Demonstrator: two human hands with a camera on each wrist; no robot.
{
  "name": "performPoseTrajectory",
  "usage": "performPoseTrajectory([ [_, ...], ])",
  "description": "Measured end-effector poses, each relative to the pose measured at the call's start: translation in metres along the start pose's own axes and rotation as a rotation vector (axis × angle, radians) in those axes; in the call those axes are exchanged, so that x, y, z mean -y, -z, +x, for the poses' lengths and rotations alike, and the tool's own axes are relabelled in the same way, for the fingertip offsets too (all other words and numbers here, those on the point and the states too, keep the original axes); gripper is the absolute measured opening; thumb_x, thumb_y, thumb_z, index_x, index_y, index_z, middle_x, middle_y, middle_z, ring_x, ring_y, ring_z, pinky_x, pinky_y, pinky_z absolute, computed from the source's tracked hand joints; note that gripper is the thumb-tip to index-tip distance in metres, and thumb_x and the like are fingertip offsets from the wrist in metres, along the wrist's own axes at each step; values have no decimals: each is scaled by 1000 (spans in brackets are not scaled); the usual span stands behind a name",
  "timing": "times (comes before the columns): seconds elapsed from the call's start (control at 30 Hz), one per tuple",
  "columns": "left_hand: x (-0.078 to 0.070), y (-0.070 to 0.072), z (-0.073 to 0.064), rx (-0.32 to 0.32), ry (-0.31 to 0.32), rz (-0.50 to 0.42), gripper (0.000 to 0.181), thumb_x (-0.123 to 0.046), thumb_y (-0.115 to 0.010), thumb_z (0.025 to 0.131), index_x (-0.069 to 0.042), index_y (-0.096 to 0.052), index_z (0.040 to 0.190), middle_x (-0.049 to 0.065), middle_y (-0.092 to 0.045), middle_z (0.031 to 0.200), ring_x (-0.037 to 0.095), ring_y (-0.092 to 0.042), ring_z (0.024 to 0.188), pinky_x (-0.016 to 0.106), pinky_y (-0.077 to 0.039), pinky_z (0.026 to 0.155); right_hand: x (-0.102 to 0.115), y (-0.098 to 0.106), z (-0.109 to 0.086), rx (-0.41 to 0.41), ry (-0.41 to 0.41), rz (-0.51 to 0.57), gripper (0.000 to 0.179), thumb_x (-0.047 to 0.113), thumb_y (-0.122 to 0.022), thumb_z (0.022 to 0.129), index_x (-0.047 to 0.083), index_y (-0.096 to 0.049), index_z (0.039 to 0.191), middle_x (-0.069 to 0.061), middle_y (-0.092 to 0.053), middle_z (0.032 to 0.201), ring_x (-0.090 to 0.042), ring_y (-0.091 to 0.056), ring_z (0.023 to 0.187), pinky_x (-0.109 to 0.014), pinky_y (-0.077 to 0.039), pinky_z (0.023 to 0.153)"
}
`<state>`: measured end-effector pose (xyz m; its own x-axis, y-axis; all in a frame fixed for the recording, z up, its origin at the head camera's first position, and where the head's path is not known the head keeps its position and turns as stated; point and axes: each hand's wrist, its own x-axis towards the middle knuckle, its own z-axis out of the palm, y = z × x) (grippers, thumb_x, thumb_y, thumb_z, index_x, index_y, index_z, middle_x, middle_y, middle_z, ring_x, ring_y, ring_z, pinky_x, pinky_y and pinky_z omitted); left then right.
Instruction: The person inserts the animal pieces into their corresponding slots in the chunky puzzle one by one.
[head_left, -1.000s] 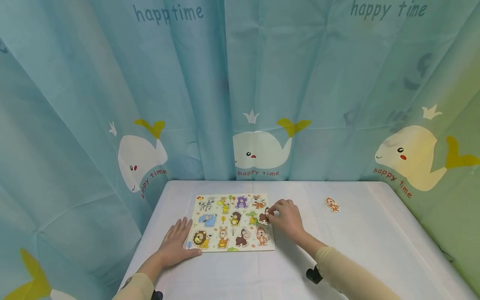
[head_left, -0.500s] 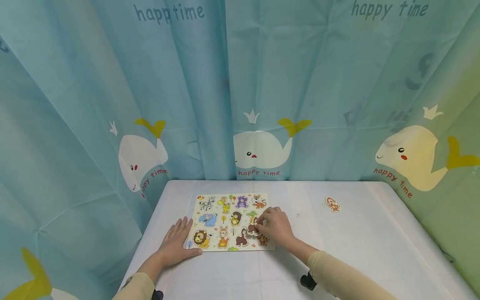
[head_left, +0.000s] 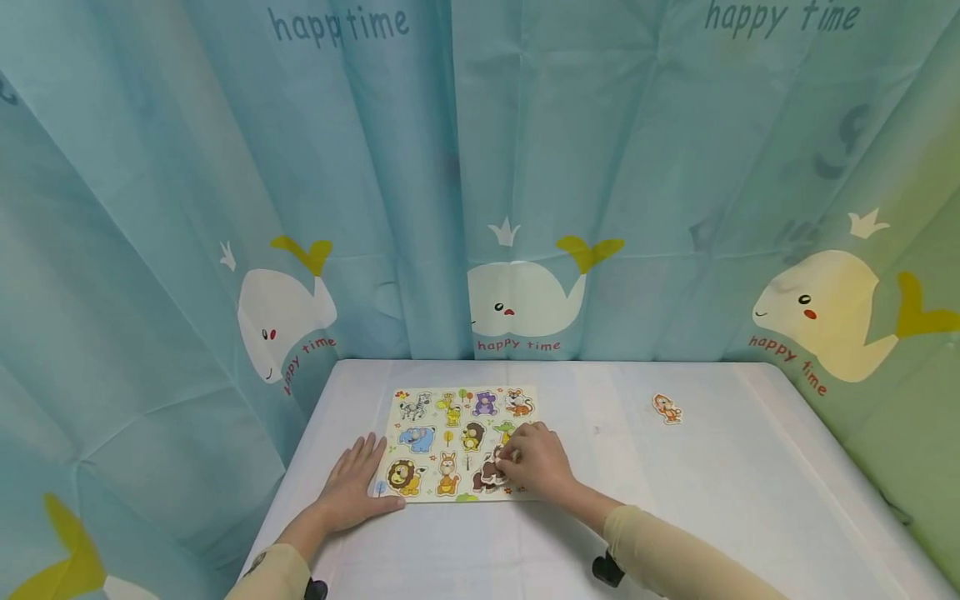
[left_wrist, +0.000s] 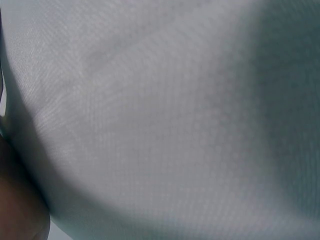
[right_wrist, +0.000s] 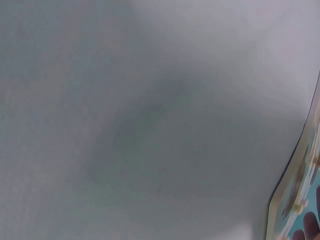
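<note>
A wooden animal puzzle board point(head_left: 430, 481) lies flat on the white table. My left hand point(head_left: 349, 490) rests with fingers spread along its left edge, thumb at the lower left corner. Over the bottom row, my right hand point(head_left: 538, 462) pinches a brown monkey puzzle piece point(head_left: 497, 465) between thumb and fingers. That piece overlaps the brown monkey picture on the board, and the hand hides the lower right corner. In the right wrist view, the board's edge point(right_wrist: 280, 200) and some fingertips point(right_wrist: 311, 222) show at the right border.
A loose orange monkey piece point(head_left: 666, 409) lies on the table point(head_left: 712, 483) to the right of the board. Behind the table hangs a blue curtain point(head_left: 420, 183) printed with whales. Cloth fills most of both wrist views.
My right hand has carried the brown monkey piece from the board's right edge down and left to the bottom row. The left hand has stayed in place.
</note>
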<state>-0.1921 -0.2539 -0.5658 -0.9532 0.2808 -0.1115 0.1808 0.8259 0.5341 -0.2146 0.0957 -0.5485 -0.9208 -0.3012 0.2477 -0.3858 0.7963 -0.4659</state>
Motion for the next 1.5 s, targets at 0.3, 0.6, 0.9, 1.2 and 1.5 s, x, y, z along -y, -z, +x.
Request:
performPoseTrajectory([
  [0.3,-4,5,1,52,46,38,120,-67,-76,79,0,-20,162,24,-9,169,44,-1,155,58,0,124,6,-5,-1,20,-2,24,16,26,-87,80,27,-73,73,11,-64,92,-13,-52,91,-36,-44,80],
  [0.6,-4,5,2,56,55,62,120,-68,-75,79,-1,-19,162,23,-9,169,43,-1,155,58,-1,125,8,-11,-1,29,17,-2,15,27,-87,79,28,-74,73,16,-59,86,-9,-48,86,-31,-41,75],
  [0.9,-5,6,1,54,49,56,119,-67,-75,79,-1,-20,162,23,-9,169,44,-1,155,58,-1,125,10,-13,-2,18,34,-21,16,29,-88,79,27,-74,71,18,-57,82,-8,-46,82,-29,-39,71],
  [1.2,-5,5,2,51,53,64,120,-67,-75,79,-1,-20,162,23,-10,169,44,-2,155,59,-2,125,11,-16,-4,-5,42,-16,15,28,-87,79,27,-74,71,17,-57,82,-9,-46,82,-29,-39,72],
  [1.5,-6,6,1,57,59,65,120,-67,-75,79,-1,-20,162,23,-10,169,43,-1,155,58,-1,125,10,-18,-5,-12,40,-38,16,29,-87,79,28,-73,70,17,-56,83,-8,-45,81,-29,-40,71],
])
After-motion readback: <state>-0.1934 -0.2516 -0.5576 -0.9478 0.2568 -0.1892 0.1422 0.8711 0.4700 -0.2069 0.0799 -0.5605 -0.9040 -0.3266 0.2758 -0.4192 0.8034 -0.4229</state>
